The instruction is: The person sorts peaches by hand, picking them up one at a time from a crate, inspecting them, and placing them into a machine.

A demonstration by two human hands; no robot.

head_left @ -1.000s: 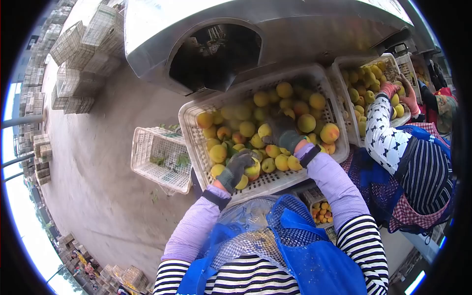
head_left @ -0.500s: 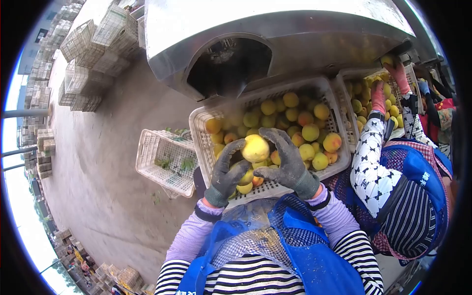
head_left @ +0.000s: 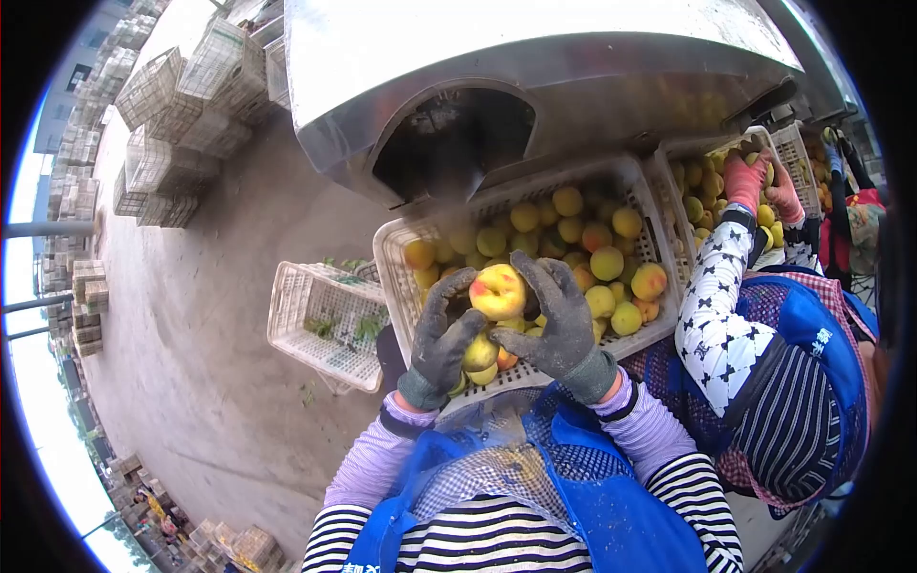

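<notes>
Both my hands wear dark, dirty gloves above a white plastic crate (head_left: pixel 401 277) of yellow-red peaches. Between them is one peach (head_left: pixel 498 291), its reddish stem hollow facing up. My left hand (head_left: pixel 444 339) curls round the left side of this peach, with a second, greenish peach (head_left: pixel 479 353) by its fingertips. On the other side, my right hand (head_left: pixel 559 325) touches the same peach with its fingers bent round it and its thumb below. The undersides of both peaches are hidden.
A metal machine with a dark opening (head_left: pixel 454 143) overhangs the crate's far side. A smaller crate (head_left: pixel 330 325) with leaves stands at the left. A co-worker's pink-gloved hands (head_left: pixel 745 181) are over another peach crate. Stacked crates (head_left: pixel 153 162) stand farther left.
The peach between my hands has turned, so its stem hollow now shows. The co-worker's two gloved hands have come together over their crate.
</notes>
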